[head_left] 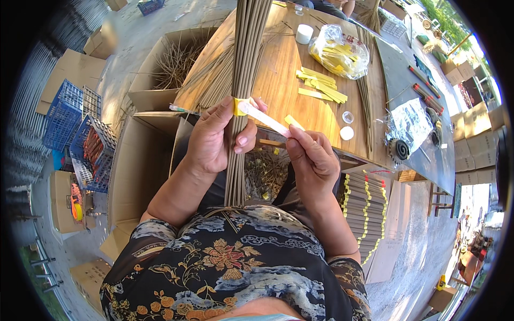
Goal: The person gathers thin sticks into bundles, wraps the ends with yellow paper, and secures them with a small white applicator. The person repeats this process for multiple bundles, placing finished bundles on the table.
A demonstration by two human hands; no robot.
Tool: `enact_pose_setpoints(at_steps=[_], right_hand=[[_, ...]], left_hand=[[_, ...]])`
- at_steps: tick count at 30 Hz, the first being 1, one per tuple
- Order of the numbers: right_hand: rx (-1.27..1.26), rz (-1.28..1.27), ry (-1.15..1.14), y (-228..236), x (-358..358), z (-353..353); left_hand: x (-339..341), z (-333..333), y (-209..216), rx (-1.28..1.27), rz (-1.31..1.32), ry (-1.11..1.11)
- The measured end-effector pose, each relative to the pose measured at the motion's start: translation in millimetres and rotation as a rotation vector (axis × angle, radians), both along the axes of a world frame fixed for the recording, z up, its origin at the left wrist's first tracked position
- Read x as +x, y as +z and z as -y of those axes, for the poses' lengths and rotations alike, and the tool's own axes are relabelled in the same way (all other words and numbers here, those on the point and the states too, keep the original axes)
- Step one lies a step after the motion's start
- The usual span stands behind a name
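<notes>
My left hand point(210, 140) is closed around a tall upright bundle of thin brown incense sticks point(250, 48). A yellow paper strip point(267, 121) wraps the bundle at my thumb, and its pale underside stretches out to the right. Thumb and fingertips of my right hand point(317, 160) pinch the strip's free end, its tip showing yellow. On the wooden table point(278, 69) beyond lie yellow paper strips point(323, 85), a clear bag point(340, 51) holding more of them, and loose brown sticks point(214, 77). A white jar point(304, 33) stands near the bag; a white lid point(347, 132) lies closer.
Banded stick bundles point(367, 208) lie low at the right. A grey table point(412, 85) beside the wooden one holds crumpled clear plastic point(407, 125) and dark coils point(399, 150). At the left are an open cardboard box point(142, 160), a box of twigs point(179, 59) and blue crates point(63, 115).
</notes>
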State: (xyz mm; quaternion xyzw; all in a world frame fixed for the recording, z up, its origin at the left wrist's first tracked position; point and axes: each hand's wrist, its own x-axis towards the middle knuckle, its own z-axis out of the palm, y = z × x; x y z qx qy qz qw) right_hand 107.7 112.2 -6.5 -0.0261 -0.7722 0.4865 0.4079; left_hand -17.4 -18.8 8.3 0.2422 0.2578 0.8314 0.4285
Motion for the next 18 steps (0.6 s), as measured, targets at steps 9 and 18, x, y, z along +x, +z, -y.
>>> enact_pose_setpoints(at_steps=[9, 18], right_hand=[[-0.07, -0.008, 0.001, -8, 2, -10], [-0.204, 0.168, -0.436, -44, 27, -74]], left_hand=[[-1, -9, -3, -0.021, 0.008, -0.044], [-9, -18, -7, -0.072, -0.046, 0.023]])
